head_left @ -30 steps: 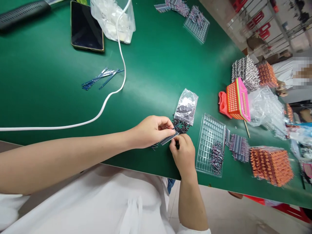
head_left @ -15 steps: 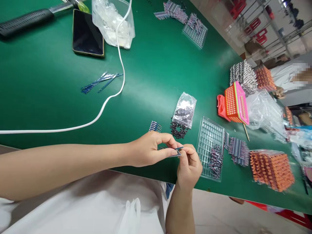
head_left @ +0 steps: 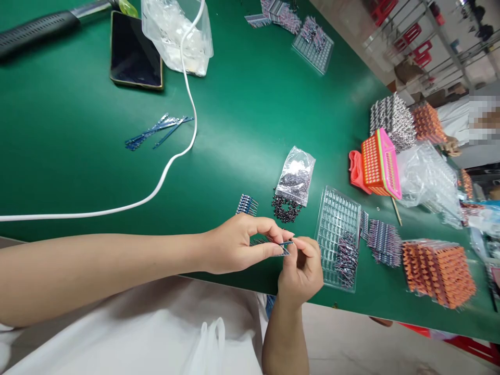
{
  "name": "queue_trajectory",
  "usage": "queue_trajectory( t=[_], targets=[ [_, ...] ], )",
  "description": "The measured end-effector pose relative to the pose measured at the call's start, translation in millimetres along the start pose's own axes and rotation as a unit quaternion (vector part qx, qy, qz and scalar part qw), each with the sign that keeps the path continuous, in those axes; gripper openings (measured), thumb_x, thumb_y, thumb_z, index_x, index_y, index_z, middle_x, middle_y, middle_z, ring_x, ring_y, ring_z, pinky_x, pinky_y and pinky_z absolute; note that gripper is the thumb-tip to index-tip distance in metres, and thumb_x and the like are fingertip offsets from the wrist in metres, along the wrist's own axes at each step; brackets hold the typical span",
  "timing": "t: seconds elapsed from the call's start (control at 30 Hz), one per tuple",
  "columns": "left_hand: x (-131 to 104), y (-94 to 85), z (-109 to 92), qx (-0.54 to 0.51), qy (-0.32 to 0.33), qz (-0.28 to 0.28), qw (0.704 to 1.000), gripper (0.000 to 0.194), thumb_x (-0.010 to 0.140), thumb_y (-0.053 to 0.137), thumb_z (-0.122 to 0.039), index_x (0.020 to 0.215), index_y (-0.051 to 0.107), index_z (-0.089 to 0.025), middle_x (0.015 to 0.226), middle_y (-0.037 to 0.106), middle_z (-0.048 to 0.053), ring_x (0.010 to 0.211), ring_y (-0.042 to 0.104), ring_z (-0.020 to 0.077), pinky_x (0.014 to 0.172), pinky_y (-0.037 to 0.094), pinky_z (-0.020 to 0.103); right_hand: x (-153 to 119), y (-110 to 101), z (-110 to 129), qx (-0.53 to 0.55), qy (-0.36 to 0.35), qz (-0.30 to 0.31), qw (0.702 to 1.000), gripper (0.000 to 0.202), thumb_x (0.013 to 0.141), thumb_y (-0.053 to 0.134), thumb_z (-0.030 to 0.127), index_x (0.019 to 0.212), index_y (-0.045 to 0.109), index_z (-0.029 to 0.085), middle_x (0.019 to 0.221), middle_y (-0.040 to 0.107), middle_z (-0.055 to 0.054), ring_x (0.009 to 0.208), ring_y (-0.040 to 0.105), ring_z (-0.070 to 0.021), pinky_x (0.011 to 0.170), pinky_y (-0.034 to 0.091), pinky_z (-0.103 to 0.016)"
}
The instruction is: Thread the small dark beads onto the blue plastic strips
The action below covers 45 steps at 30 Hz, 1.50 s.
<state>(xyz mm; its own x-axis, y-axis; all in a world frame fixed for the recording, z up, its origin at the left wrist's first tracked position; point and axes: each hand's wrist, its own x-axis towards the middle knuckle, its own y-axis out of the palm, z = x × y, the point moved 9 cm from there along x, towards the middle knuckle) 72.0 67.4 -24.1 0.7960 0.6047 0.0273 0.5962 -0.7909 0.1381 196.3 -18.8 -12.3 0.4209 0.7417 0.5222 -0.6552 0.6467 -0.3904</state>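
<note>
My left hand (head_left: 238, 244) pinches a small blue strip with thin pins (head_left: 286, 243) between thumb and fingers, near the table's front edge. Against the strip's right end, my right hand (head_left: 301, 271) is closed, its thumb and index finger pressed together on something too small to make out. Beyond my left hand lies a row of blue pieces with pins (head_left: 247, 205). Small dark beads (head_left: 286, 209) are heaped beside a clear bag (head_left: 296, 174) of more beads. Right of my hands, a clear compartment tray (head_left: 338, 239) holds a pile of thin pinned parts (head_left: 346, 260).
A white cable (head_left: 167, 166) crosses the green table (head_left: 242, 114). Phone (head_left: 136, 52), hammer (head_left: 39, 31) and plastic tub (head_left: 177, 36) stand far left. At right are an orange basket (head_left: 377, 164), orange stacks (head_left: 439, 273) and a person's hand (head_left: 451, 146).
My left hand's fingers have opened slightly around the strip, and my right hand has shifted a little left. The view has moved slightly.
</note>
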Motion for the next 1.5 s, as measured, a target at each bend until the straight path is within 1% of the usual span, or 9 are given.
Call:
queue_trajectory(
  t=[0.13,0.27,0.47,0.67,0.83,0.9,1.17,1.37,1.5],
  targets=[
    [0.2,1.3,2.7,-0.022,-0.015,0.006,1.0,0.009,0.091,0.064,-0.026,0.091,0.064,-0.017,0.118,0.076,0.01,0.122,0.066,0.0217,0.103,0.051,0.034,-2.2,-2.9,7.9,-0.041,-0.045,-0.02,0.998,0.016,0.087,0.067,0.008,0.097,0.068,0.021,0.083,0.064,0.0,0.078,0.062,-0.0132,0.068,0.051,-0.028],
    [0.4,1.0,2.0,-0.032,-0.011,0.005,0.999,0.01,0.091,0.064,-0.026,0.09,0.063,-0.016,0.114,0.077,0.011,0.117,0.068,0.0223,0.1,0.053,0.035,-3.6,-5.2,15.4,-0.07,-0.085,-0.037,0.993,0.021,0.085,0.069,0.005,0.1,0.068,0.021,0.084,0.065,-0.001,0.076,0.062,-0.013,0.065,0.051,-0.028],
    [1.4,0.1,1.1,-0.02,-0.007,0.011,1.0,0.009,0.091,0.065,-0.026,0.09,0.064,-0.017,0.115,0.076,0.009,0.105,0.07,0.0193,0.096,0.053,0.035,-4.7,-5.4,17.0,-0.091,-0.098,-0.037,0.99,0.018,0.087,0.069,0.01,0.101,0.066,0.022,0.083,0.064,-0.001,0.076,0.062,-0.0137,0.063,0.053,-0.028],
    [2.3,-1.2,1.3,-0.034,-0.023,0.025,0.999,0.011,0.089,0.066,-0.027,0.089,0.064,-0.016,0.112,0.074,0.01,0.106,0.068,0.0201,0.096,0.051,0.037,-3.8,-4.1,21.4,-0.127,-0.129,-0.009,0.983,0.022,0.089,0.067,0.011,0.105,0.066,0.025,0.088,0.066,-0.001,0.079,0.065,-0.014,0.066,0.055,-0.029],
    [4.7,-0.6,13.2,-0.133,-0.094,0.032,0.986,0.012,0.087,0.066,-0.028,0.086,0.063,-0.016,0.102,0.074,0.008,0.089,0.066,0.017,0.078,0.052,0.032,-2.3,-0.4,29.6,-0.155,-0.177,0.037,0.971,0.024,0.091,0.064,0.009,0.108,0.067,0.026,0.092,0.068,-0.001,0.083,0.067,-0.0142,0.073,0.057,-0.031],
    [5.7,-0.3,17.8,-0.16,-0.118,0.033,0.979,0.014,0.085,0.068,-0.029,0.084,0.062,-0.016,0.099,0.073,0.006,0.084,0.064,0.0152,0.075,0.051,0.03,-2.5,0.0,29.9,-0.162,-0.181,0.042,0.969,0.024,0.09,0.064,0.008,0.108,0.068,0.024,0.092,0.069,-0.002,0.083,0.067,-0.0141,0.073,0.057,-0.03],
    [7.1,0.4,21.9,-0.197,-0.134,0.042,0.97,0.022,0.081,0.074,-0.032,0.08,0.058,-0.017,0.104,0.076,0.008,0.093,0.067,0.0186,0.08,0.051,0.033,-5.1,-5.3,23.0,-0.166,-0.143,0.001,0.976,0.015,0.091,0.065,0.014,0.104,0.064,0.022,0.088,0.07,-0.003,0.078,0.068,-0.015,0.067,0.057,-0.03],
    [6.4,0.3,22.6,-0.195,-0.137,0.035,0.971,0.019,0.082,0.074,-0.031,0.08,0.06,-0.017,0.102,0.076,0.006,0.087,0.065,0.0159,0.078,0.049,0.032,-5.5,-4.9,27.8,-0.174,-0.168,-0.004,0.97,0.025,0.087,0.069,0.007,0.109,0.067,0.02,0.089,0.072,-0.004,0.081,0.068,-0.015,0.07,0.058,-0.029],
    [7.0,-2.1,20.8,-0.184,-0.141,0.026,0.972,0.02,0.081,0.074,-0.031,0.08,0.06,-0.017,0.095,0.073,0.004,0.082,0.063,0.0151,0.076,0.048,0.032,-5.8,-4.4,27.4,-0.197,-0.179,0.0,0.964,0.026,0.088,0.069,0.01,0.111,0.067,0.023,0.089,0.071,-0.003,0.08,0.068,-0.0148,0.069,0.058,-0.029]
  ],
)
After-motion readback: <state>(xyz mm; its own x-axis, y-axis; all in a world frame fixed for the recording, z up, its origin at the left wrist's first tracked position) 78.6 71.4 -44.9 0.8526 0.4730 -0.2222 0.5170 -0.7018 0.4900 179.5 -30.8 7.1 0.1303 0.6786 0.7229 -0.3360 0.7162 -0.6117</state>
